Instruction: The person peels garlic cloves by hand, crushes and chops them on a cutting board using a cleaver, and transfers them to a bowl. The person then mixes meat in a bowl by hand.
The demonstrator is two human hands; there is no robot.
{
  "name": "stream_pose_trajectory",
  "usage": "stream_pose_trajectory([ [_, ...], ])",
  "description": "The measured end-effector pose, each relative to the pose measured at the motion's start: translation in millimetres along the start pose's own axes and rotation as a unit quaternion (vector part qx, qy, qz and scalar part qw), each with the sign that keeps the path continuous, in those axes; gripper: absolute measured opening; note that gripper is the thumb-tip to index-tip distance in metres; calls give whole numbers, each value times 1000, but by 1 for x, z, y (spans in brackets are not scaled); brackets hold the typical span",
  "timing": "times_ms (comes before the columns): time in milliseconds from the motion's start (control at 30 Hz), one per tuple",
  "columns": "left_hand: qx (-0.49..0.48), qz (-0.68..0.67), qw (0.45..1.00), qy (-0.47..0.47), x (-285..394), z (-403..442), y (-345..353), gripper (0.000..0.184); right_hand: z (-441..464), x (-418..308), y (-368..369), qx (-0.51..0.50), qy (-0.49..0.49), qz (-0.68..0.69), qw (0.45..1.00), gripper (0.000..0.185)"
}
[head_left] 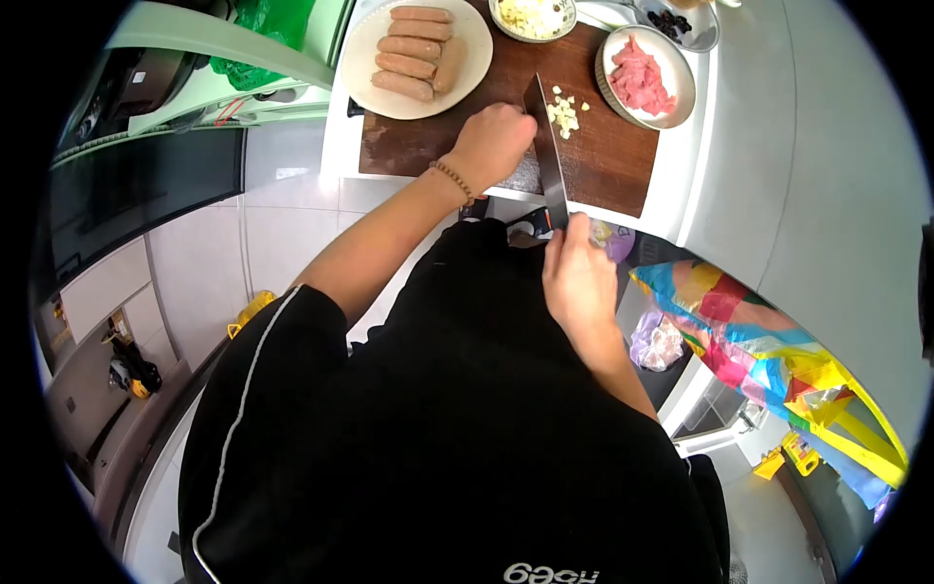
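Note:
My right hand [582, 277] is wrapped round the handle end of a knife [551, 161], whose long blade stands over a dark wooden cutting board [608, 170]. Just left of the blade, my left hand [496, 141] has its fingers curled together on the board; whatever lies under them is hidden. Small pale chopped pieces [562, 112] lie on the board right of the blade. Several sausages [413, 49] rest on a white plate [365, 83] at the board's upper left. Sliced pink meat [640, 80] fills part of a bowl [681, 109] at the upper right.
At the top edge are a bowl of pale chopped pieces [530, 18] and a dish with dark pieces [671, 24]. A grey counter [769, 127] extends to the right. Below it hangs a colourful bag [739, 331]. A green plastic bag [268, 39] is at the upper left.

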State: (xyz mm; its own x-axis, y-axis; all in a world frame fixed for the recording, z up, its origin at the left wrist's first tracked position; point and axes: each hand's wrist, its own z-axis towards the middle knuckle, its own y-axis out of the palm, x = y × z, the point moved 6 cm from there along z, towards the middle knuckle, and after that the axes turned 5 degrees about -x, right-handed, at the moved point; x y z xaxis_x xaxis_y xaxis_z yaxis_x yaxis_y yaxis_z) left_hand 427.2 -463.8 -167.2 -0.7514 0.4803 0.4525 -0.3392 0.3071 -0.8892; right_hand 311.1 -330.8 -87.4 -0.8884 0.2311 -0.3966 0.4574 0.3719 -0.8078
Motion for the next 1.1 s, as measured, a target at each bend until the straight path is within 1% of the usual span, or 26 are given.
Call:
stream_pose_trajectory([
  [67,5,-3,1000,1,-2,0,-2,8,2,15,22,13,0,-12,1000,21],
  [100,-2,-19,1000,-13,-3,0,-2,4,3,12,21,13,-1,-20,1000,21],
  [133,-5,-14,1000,-18,-5,0,-2,4,3,9,21,12,-2,-28,1000,21],
  [200,-18,-7,1000,-22,-3,-1,1,4,1,0,4,-29,13,-40,999,24],
  [267,-8,-4,1000,-22,-2,0,2,5,0,1,10,17,-14,-23,999,23],
  [333,4,16,1000,-16,-2,-3,-1,5,1,17,32,19,-26,-46,998,24],
  [367,5,9,999,-31,-2,-2,-1,5,2,25,42,18,-33,-56,998,24],
  [467,4,11,999,-32,-3,-2,1,5,1,-5,6,6,-21,-25,999,26],
  [500,0,12,999,-37,-1,-2,-1,5,2,-5,9,8,-14,-25,1000,26],
  [567,-2,-16,999,-34,-2,-2,-1,4,5,19,38,19,-33,-31,999,25],
  [633,-21,-22,998,-46,-3,-2,-2,4,5,11,32,29,-49,-43,997,25],
  [733,1,1,999,-42,-4,-2,0,6,4,-4,7,1,-28,-12,1000,26],
  [767,-2,-6,999,-41,-2,0,0,6,6,3,18,11,-9,-21,1000,26],
  [800,-4,-13,999,-43,-2,1,-1,5,8,13,34,19,-28,-36,999,25],
  [867,-11,-24,998,-51,-5,-1,0,5,9,21,39,15,-28,-35,999,23],
  [933,-8,-28,998,-54,-3,-6,1,5,7,-3,8,3,-16,-16,1000,21],
  [967,-8,-34,998,-57,-3,-6,1,5,8,-6,5,-4,-4,2,1000,21],
  [1067,2,-31,998,-53,-8,1,0,4,10,22,42,4,-19,-33,999,22],
  [1100,9,-32,998,-51,-7,-1,-1,4,10,21,40,20,-35,-41,998,22],
])
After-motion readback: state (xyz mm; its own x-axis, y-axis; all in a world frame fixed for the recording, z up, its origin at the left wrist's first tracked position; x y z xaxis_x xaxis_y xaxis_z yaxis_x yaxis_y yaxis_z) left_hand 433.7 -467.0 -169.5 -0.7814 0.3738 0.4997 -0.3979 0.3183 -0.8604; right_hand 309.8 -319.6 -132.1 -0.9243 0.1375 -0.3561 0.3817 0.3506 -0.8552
